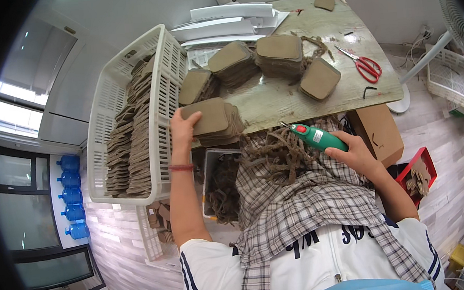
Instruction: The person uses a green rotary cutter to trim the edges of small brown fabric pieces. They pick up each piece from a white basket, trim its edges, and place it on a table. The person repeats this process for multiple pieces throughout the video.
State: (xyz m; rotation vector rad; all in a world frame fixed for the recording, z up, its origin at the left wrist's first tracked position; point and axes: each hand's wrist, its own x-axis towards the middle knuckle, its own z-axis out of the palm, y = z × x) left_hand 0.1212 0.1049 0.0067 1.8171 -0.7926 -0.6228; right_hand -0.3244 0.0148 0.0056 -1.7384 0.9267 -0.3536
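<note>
1. Green handheld tool: at 3 o'clock from the centre of the view, over the person's lap and near the table's edge. Its long axis runs from 10 to 4 o'clock, the slim metal tip pointing to 10. The tip touches no pad.
2. Right hand: closed around the tool's rear end, at 3 o'clock.
3. Near stack: brown, round-cornered pads at 11 o'clock, by the table's near edge. The top pad's long axis lies roughly from 9 to 3; the pads below fan out toward 3.
4. Left hand: at 10 o'clock, holding the near stack's left end, thumb on top. The other fingers are mostly hidden, so how many pads they hold cannot be told.
5. Step in hand, as a judgement: steadying the pads with the tool held ready. The next move seems to call for a firm left grip, the tip kept clear of fingers.
6. Around these: more pad stacks arc from 11 to 2 o'clock on the worn table; red-handled scissors lie at 2. A white crate packed with pads stands between 9 and 10. Stringy scraps lie on the checked apron, between 3 and 4.
</note>
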